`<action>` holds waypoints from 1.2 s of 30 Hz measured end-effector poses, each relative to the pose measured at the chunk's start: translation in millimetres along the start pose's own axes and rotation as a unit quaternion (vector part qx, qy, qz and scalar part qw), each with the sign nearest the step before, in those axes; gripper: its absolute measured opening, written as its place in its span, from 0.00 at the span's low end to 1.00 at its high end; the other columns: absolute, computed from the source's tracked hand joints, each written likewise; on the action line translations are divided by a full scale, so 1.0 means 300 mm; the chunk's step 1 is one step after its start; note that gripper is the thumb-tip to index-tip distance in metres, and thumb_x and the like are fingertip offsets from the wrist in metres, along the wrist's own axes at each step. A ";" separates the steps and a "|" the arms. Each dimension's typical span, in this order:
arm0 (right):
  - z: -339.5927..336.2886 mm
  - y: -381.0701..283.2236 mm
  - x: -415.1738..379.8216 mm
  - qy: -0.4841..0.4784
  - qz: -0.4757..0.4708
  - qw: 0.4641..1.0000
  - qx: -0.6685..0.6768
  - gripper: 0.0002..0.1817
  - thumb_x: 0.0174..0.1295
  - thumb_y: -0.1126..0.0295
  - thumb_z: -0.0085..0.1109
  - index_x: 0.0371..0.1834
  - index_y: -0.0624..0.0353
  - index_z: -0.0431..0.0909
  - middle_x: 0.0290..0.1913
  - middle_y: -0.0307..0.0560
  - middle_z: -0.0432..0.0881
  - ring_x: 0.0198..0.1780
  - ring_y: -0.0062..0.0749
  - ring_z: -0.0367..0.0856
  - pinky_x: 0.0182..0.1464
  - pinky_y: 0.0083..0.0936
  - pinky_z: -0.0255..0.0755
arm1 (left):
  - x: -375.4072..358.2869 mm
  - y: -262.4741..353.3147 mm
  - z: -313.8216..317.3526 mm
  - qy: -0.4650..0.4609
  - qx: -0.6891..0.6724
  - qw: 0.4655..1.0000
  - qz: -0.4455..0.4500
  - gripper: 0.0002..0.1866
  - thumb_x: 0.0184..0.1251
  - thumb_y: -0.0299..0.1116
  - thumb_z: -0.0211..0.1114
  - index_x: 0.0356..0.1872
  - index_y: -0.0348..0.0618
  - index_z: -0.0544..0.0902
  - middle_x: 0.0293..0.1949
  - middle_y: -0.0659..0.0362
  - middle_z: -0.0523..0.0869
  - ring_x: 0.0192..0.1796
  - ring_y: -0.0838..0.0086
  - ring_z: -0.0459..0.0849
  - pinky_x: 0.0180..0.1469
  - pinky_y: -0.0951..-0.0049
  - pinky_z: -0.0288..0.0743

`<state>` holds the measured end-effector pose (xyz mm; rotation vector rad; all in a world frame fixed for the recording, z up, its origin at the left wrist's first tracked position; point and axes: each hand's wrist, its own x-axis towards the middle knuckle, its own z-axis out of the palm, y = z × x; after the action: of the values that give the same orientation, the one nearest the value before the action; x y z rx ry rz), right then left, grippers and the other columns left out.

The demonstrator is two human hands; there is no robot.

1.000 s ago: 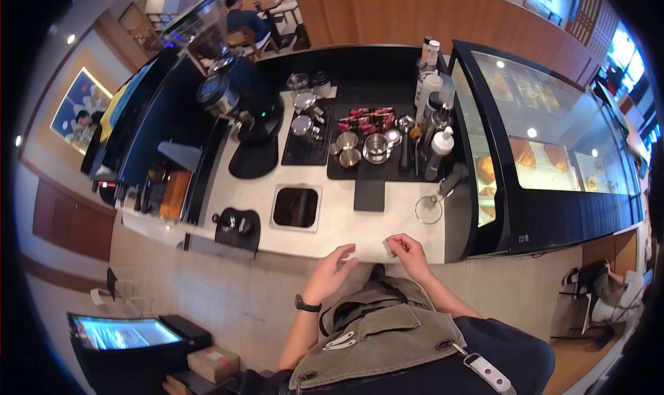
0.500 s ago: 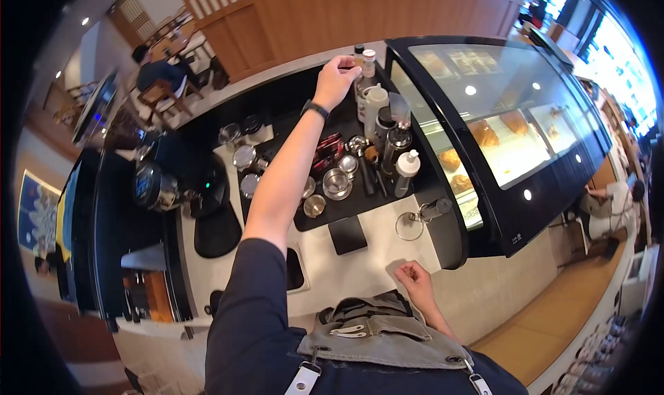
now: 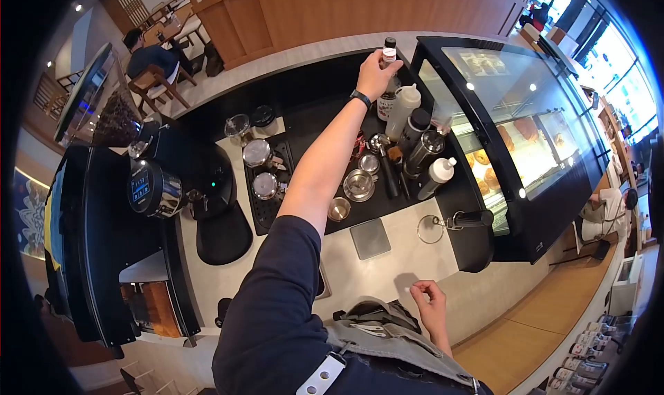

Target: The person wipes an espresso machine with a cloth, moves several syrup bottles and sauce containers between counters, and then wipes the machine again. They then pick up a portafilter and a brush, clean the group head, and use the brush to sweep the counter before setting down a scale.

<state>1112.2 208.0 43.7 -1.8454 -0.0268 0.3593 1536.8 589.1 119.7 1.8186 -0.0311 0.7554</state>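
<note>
My left hand (image 3: 378,76), a dark band at its wrist, reaches to the far end of the counter. Its fingers are closed around the top of a white-capped bottle (image 3: 389,53), whose lower part is partly hidden. Just behind it stands a black-capped bottle (image 3: 391,42). Nearer to me are a white squeeze bottle (image 3: 402,113) and a second squeeze bottle (image 3: 437,176). My right hand (image 3: 430,304) hovers by the counter's front edge, fingers loosely curled, nothing seen in it. Ahead of that hand, a flat grey square (image 3: 371,239) lies on the pale counter (image 3: 366,277).
On the right rises a glass pastry case (image 3: 512,139). A coffee grinder (image 3: 155,187) stands left. Metal cups (image 3: 359,185), a portafilter (image 3: 391,177) and lidded jars (image 3: 257,153) occupy the black mat. A round wire stand (image 3: 430,229) sits by the case. A seated person (image 3: 152,58) is beyond.
My left hand has moved from beside the bottles onto the white-capped bottle and closed around its top. The view has shifted; my right hand stays loosely curled by the counter edge.
</note>
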 end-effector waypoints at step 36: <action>0.636 -0.960 1.819 0.200 -0.081 0.975 -0.055 0.36 0.58 0.69 0.70 0.72 0.60 0.69 0.71 0.64 0.74 0.76 0.60 0.67 0.76 0.46 0.66 | -1.052 0.604 -0.889 0.375 -0.268 0.885 0.071 0.19 0.83 0.33 0.57 0.68 0.40 0.69 0.68 0.45 0.76 0.74 0.40 0.75 0.70 0.31 0.75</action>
<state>1629.7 582.5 138.8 -1.9797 0.0821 -0.1338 1090.9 642.8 161.8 0.9247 0.1259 1.3637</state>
